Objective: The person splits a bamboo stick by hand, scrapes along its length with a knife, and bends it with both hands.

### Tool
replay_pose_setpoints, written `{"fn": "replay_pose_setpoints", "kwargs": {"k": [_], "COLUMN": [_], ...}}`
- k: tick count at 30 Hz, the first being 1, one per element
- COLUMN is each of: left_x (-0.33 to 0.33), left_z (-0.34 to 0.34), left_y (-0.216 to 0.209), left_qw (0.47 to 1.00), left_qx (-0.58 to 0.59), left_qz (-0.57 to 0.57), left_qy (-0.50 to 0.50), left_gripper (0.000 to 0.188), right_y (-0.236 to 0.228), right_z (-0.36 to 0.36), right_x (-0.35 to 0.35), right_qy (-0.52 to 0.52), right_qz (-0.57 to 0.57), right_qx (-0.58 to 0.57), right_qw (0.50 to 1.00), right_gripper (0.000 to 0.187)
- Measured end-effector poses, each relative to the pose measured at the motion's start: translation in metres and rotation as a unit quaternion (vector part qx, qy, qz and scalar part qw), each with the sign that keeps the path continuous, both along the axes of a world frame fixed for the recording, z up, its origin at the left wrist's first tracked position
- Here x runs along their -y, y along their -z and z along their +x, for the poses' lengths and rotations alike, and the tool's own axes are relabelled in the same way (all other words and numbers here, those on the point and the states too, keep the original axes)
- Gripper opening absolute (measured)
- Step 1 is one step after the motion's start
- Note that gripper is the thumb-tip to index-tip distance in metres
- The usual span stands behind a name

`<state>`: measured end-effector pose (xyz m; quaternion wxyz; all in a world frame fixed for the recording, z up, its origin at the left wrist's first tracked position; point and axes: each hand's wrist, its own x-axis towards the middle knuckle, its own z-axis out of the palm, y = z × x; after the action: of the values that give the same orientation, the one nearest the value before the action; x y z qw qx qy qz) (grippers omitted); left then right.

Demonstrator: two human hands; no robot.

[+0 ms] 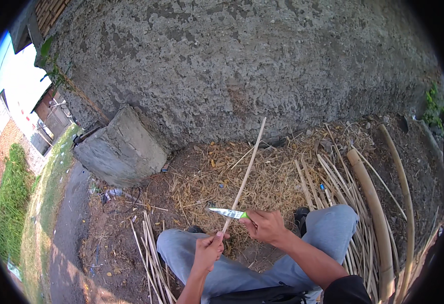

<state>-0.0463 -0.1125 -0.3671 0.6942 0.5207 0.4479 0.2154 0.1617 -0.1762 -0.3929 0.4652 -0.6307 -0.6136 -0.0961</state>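
Observation:
My left hand [208, 251] is closed round the lower end of a long, pale bamboo strip [247, 175], which slants up and away toward the wall. In my right hand [267, 226] is a small knife [227, 213] with a green handle, its blade pointing left. The blade lies across the strip, a little above my left fingers. Whether its edge bites into the bamboo I cannot tell. Both hands are over my lap, between my bent knees in grey trousers.
Cut strips [153, 258] lie by my left knee. More strips [351, 202] and thick bamboo poles [374, 213] are on the right. Shavings [217, 172] cover the ground before a rough wall [262, 66]. A concrete block [125, 144] stands at the left, with a path [67, 218] beyond.

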Motion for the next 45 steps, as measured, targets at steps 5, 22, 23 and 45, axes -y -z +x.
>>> {"fn": "replay_pose_setpoints", "kwargs": {"k": [5,22,23,45], "left_x": [0.013,0.043,0.043,0.022], "left_z": [-0.003,-0.124,-0.125,-0.024], "left_y": [0.001,0.055,0.056,0.011], "left_qw": [1.000,0.987,0.987,0.983], "left_qx": [-0.005,-0.139,-0.139,-0.067], "left_qz": [0.019,0.081,0.081,0.153], "left_qy": [-0.010,0.007,0.005,-0.072], "left_gripper": [0.035,0.025,0.025,0.033], "right_y": [0.002,-0.002,0.000,0.012], "right_z": [0.019,0.096,0.091,-0.015], "right_x": [-0.008,-0.010,-0.010,0.008], "right_qy": [0.093,0.234,0.233,-0.058], "right_qz": [-0.005,-0.064,-0.085,-0.036], "right_qx": [-0.054,-0.165,-0.182,-0.069], "right_qw": [0.994,0.956,0.951,0.995], "right_gripper": [0.024,0.037,0.039,0.023]}}
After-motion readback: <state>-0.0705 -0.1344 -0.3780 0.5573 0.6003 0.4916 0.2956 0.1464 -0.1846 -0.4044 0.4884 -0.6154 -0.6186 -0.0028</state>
